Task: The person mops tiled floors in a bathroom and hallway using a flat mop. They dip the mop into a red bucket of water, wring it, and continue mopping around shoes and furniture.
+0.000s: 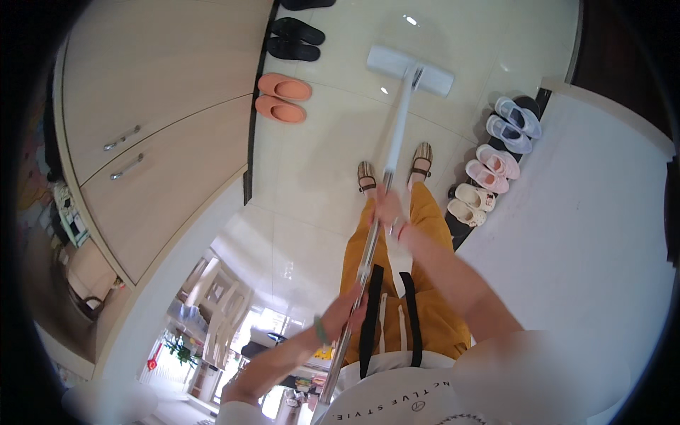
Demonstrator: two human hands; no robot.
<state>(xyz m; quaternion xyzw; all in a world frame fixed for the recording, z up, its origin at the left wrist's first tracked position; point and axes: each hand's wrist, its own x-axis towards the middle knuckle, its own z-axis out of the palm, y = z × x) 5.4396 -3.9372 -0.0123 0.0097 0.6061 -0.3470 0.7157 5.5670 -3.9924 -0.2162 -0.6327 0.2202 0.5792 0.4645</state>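
I hold a flat mop with both hands. Its white rectangular head [386, 62] lies on the pale tiled floor ahead of my feet, turned slightly, and its long handle [369, 248], white low down and silver above, slants back toward my body. My right hand [387, 205] is wrapped round the silver part at knee height in the picture, a bracelet on its wrist. Lower in view, my left hand [345, 312] grips the handle nearer its top end, with a green band on that wrist. The fingers are slightly blurred.
Orange slippers [281, 110] and black slippers [295, 49] stand along the wooden cabinet [170, 85] at left. On the right, white clogs [469, 205], pink clogs [492, 168] and pale clear shoes [513, 124] line the white wall [559, 234]. Wooden chairs [216, 297] appear behind at lower left.
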